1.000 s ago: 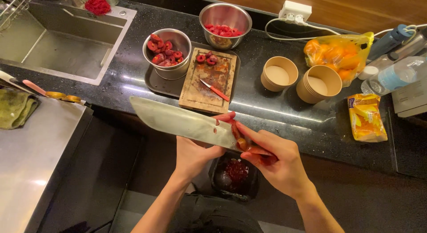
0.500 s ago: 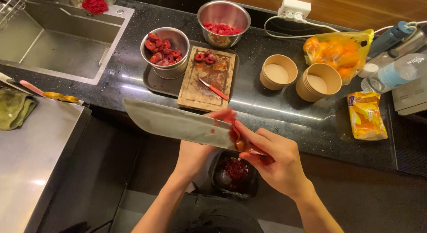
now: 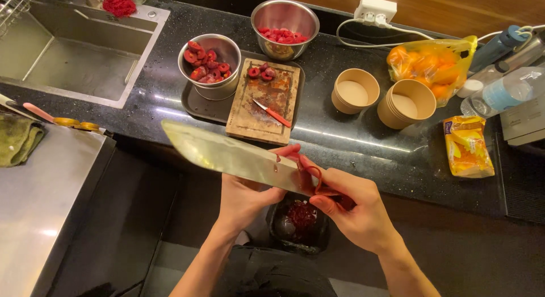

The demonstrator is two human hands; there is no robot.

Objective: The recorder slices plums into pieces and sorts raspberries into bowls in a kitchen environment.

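I hold a large cleaver [image 3: 227, 155] level in front of me, below the counter edge. My right hand [image 3: 357, 215] grips its handle. My left hand [image 3: 247, 198] is under the blade, with red-stained fingertips curled over its top edge. A curl of red peel [image 3: 313, 177] clings to the blade near the handle. Directly below my hands is a small black bin [image 3: 284, 229] with red scraps inside.
On the black counter a wooden cutting board [image 3: 264, 101] carries a small red knife [image 3: 272, 112] and red fruit slices. Two steel bowls [image 3: 211, 61] [image 3: 285, 19] hold red fruit. Right: two paper cups [image 3: 355, 90], a bag of oranges [image 3: 431, 61], a snack packet [image 3: 466, 146]. Left: sink [image 3: 74, 47].
The cleaver has shifted slightly left and my hands have stayed on it above the bin. Nothing on the counter has moved.
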